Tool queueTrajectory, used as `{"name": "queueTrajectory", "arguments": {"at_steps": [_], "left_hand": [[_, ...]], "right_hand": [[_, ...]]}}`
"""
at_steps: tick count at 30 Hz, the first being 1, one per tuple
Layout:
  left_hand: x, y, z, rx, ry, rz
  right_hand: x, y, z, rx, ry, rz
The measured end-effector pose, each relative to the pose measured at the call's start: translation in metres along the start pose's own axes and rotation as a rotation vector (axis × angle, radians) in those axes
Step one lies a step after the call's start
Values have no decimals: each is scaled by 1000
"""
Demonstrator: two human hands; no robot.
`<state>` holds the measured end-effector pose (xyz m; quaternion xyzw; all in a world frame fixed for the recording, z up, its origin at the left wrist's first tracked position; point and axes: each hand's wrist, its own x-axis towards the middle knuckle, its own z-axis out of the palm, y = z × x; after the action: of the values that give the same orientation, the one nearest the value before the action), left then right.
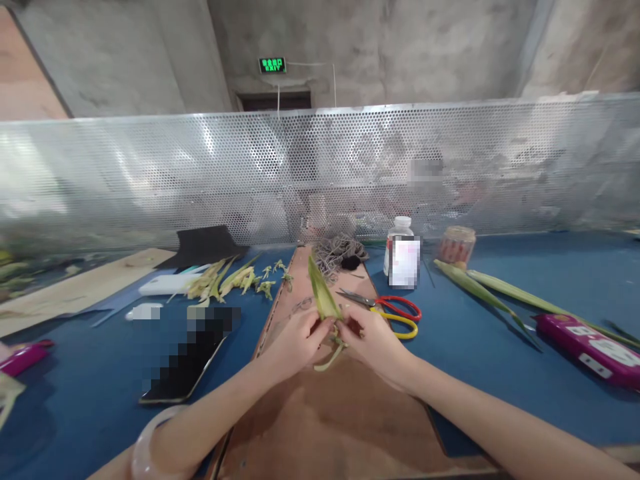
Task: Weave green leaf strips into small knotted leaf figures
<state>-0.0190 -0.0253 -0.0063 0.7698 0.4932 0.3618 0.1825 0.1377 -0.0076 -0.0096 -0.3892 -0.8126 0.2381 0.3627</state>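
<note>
Over the bare wooden strip of the table, my left hand (305, 335) and my right hand (367, 333) meet, fingers pinched together on one green leaf (324, 293). The leaf is folded lengthwise and its tip points up and away from me. Below the fingers hangs a pale curled strip (330, 359), partly hidden by my hands. Scissors (395, 312) with one red and one yellow handle loop lie just beyond my right hand, blades toward the leaf. A tangle of grey cord (337, 255) rests farther back on the wood.
Left of my arms lie a black phone (200, 363) and cut leaf pieces (220, 280). To the right stand a white bottle (400, 247) and a clear jar (456, 245), near long leaves (480, 293) and a purple packet (590, 350). A perforated metal screen (325, 167) closes the back.
</note>
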Motion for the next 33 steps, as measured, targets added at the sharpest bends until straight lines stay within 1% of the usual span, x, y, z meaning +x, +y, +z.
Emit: {"name": "queueTrajectory", "arguments": {"at_steps": [3, 7, 11, 13, 17, 21, 26, 28, 31, 33], "left_hand": [[1, -3, 0, -50, -28, -12], [2, -7, 0, -161, -107, -63], [0, -4, 0, -396, -231, -159], [0, -2, 1, -470, -270, -210], [-1, -3, 1, -442, -266, -269], [-2, -4, 2, -439, -282, -259], [-3, 3, 1, -413, -226, -224], [-3, 4, 1, -384, -219, -235], [-3, 5, 0, -389, -238, -279], [-3, 4, 0, -439, -256, -274]], "right_hand": [[0, -2, -1, -32, 10, -32], [-2, -6, -2, -110, 38, -55], [-4, -6, -5, -86, 15, -55], [-4, -6, -8, -51, -15, -49], [-5, -7, -11, -16, -64, -89], [-3, -5, -8, -25, -48, -73], [-2, -1, -4, -39, -26, -69], [-2, -2, -5, -36, -28, -61], [-2, -4, -7, -28, -43, -68], [-1, -5, -8, -32, -43, -77]]}}
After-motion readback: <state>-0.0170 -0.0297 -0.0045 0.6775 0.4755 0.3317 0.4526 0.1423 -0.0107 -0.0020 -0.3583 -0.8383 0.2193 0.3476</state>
